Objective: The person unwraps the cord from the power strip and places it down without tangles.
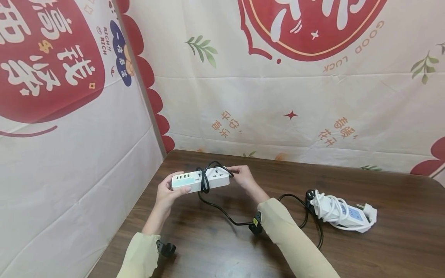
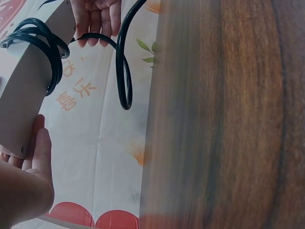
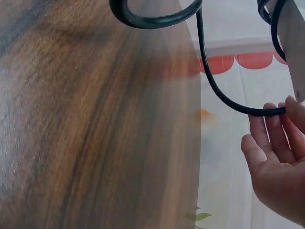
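Note:
A white power strip [image 1: 184, 182] with sockets and USB ports is held up above the table. Its black cord [image 1: 205, 180] is wrapped around the middle in several loops. My left hand [image 1: 166, 193] grips the strip's left end, thumb along the near side. At the other end my right hand [image 1: 245, 179] pinches the cord close to where it meets the strip. The right wrist view shows the cord [image 3: 221, 97] lying across the fingers of that hand [image 3: 281, 167]. From the loops, a length of cord hangs down and passes behind the right forearm.
On the brown wooden table [image 1: 399, 239], to the right, lies a second white power strip [image 1: 354, 214] wrapped in its white cord. A black plug [image 1: 310, 196] and loose black cord lie beside it. Printed cloth walls [image 1: 278, 96] stand behind and at the left.

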The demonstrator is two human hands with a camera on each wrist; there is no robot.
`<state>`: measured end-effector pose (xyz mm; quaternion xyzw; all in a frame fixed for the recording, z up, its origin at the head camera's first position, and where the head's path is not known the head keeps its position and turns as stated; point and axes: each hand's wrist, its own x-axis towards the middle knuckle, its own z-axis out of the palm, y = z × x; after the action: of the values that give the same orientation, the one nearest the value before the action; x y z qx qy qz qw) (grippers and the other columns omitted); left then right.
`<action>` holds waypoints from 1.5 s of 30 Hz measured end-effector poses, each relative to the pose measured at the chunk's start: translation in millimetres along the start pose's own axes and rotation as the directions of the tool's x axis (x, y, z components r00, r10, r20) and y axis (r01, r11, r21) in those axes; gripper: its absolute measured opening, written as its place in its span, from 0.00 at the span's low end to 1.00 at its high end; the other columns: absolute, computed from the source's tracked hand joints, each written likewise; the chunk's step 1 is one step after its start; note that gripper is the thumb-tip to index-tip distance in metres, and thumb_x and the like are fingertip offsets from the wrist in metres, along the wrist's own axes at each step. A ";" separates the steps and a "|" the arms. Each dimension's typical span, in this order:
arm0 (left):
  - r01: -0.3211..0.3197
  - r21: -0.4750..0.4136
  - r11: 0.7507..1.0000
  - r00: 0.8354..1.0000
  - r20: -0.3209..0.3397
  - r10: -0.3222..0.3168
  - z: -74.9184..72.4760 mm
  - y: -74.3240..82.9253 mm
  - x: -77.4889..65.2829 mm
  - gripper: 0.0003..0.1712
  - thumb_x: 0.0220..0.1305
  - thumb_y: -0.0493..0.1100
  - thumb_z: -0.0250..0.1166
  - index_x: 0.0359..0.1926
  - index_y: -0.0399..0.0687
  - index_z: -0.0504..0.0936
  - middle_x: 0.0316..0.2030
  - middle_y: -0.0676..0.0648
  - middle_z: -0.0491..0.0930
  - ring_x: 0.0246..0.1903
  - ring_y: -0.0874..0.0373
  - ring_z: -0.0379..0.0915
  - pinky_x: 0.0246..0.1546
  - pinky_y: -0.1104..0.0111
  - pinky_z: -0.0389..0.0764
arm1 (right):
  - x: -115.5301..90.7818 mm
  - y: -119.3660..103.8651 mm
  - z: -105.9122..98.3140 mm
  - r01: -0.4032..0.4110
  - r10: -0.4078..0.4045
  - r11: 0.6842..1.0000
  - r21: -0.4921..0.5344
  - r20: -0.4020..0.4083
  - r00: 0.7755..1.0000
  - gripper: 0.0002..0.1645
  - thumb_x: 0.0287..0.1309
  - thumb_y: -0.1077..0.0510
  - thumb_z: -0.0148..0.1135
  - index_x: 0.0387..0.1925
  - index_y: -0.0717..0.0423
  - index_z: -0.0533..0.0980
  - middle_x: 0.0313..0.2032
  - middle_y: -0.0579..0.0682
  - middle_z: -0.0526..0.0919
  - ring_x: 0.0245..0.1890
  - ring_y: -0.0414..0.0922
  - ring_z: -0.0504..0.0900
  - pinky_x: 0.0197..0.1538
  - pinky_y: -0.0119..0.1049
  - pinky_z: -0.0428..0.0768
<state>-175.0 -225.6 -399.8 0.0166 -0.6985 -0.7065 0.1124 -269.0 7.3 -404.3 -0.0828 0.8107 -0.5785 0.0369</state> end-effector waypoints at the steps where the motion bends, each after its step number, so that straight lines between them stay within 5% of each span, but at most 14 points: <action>1: 0.002 0.005 1.000 1.000 0.002 -0.002 -0.4 0.0 0.1 0.31 0.42 0.27 0.69 0.52 0.37 0.72 0.40 0.51 0.76 0.39 0.60 0.73 0.36 0.72 0.76 | 0.0 -0.9 -1.1 -0.002 0.002 1.000 0.009 0.002 1.000 0.12 0.53 0.67 0.60 0.40 0.68 0.79 0.41 0.61 0.81 0.42 0.50 0.78 0.43 0.36 0.76; 10: 0.015 0.045 0.999 1.000 0.027 -0.016 -1.3 -0.7 -0.3 0.32 0.43 0.29 0.69 0.53 0.36 0.71 0.43 0.47 0.76 0.40 0.60 0.73 0.38 0.71 0.75 | 1.3 -6.7 -13.5 0.046 -0.047 0.999 0.029 0.037 0.998 0.12 0.54 0.62 0.61 0.40 0.66 0.80 0.39 0.59 0.83 0.32 0.39 0.78 0.35 0.34 0.77; 22: 0.037 0.062 0.997 0.999 0.016 -0.038 -1.6 -2.1 -0.9 0.32 0.44 0.31 0.70 0.54 0.37 0.71 0.45 0.44 0.75 0.40 0.59 0.73 0.39 0.71 0.75 | -1.2 -13.8 -28.2 0.122 -0.120 0.992 -0.020 0.081 0.989 0.16 0.52 0.57 0.64 0.41 0.64 0.80 0.39 0.57 0.83 0.35 0.42 0.77 0.37 0.31 0.74; 34: 0.045 0.070 0.997 0.999 -0.005 -0.045 -1.5 -3.0 0.1 0.32 0.44 0.32 0.71 0.53 0.39 0.72 0.45 0.44 0.74 0.40 0.59 0.73 0.37 0.72 0.75 | -9.6 -11.6 -26.7 -0.060 0.052 0.994 0.096 0.085 0.995 0.15 0.54 0.60 0.63 0.42 0.65 0.79 0.39 0.57 0.83 0.35 0.41 0.81 0.50 0.45 0.75; 45: 0.039 0.068 0.997 0.998 -0.045 -0.036 -2.3 -6.8 0.5 0.32 0.42 0.30 0.71 0.52 0.38 0.73 0.41 0.48 0.76 0.38 0.60 0.73 0.35 0.73 0.76 | -23.4 -15.7 -38.5 0.009 -0.013 0.999 0.039 0.112 0.994 0.17 0.53 0.57 0.64 0.42 0.64 0.79 0.36 0.54 0.83 0.36 0.42 0.78 0.44 0.40 0.76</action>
<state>-176.0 -228.0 -406.6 0.0493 -0.7193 -0.6836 0.1138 -250.5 42.4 -377.7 -0.1189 0.7956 -0.5885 0.0806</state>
